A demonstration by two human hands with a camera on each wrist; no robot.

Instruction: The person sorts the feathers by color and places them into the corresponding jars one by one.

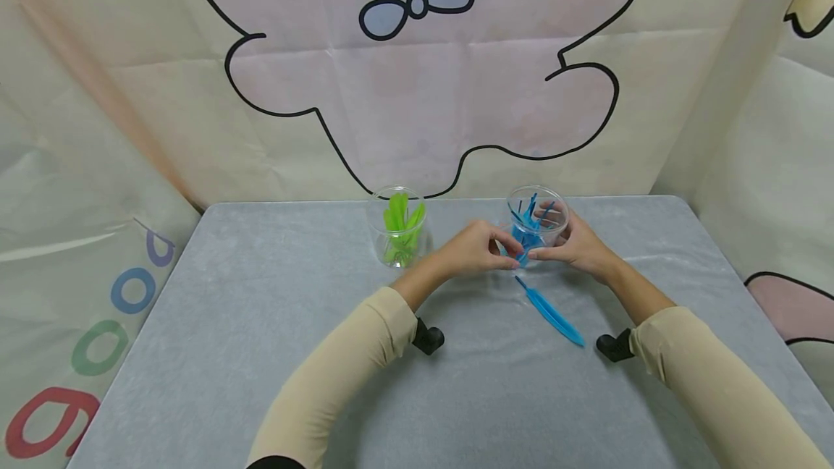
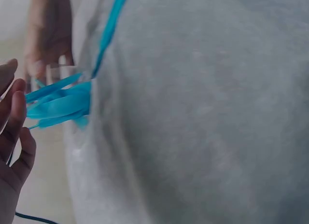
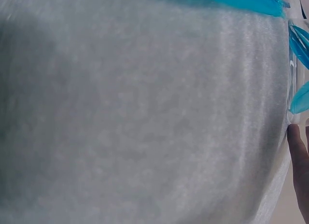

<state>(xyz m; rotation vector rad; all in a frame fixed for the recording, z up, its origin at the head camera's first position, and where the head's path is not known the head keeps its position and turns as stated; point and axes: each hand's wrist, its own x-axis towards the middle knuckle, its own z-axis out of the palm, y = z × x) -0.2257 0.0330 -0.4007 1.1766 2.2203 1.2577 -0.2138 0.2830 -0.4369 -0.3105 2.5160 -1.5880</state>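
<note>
A clear plastic cup (image 1: 552,226) holding several blue feathers (image 1: 529,226) stands near the table's back edge. My right hand (image 1: 581,246) grips this cup from the right, thumb in front and fingers round the far side. At its front left is my left hand (image 1: 481,248), fingers bent and apart from the thumb; whether the fingertips touch the cup is unclear. The left wrist view shows the left hand (image 2: 14,132) beside the blue feathers (image 2: 63,103). One loose blue feather (image 1: 554,315) lies on the table in front of the cup.
Another clear cup (image 1: 380,237) with several green feathers (image 1: 402,223) stands to the left. A grey cloth covers the table (image 1: 260,295). Close behind the table hangs a printed backdrop (image 1: 417,93), with more at both sides.
</note>
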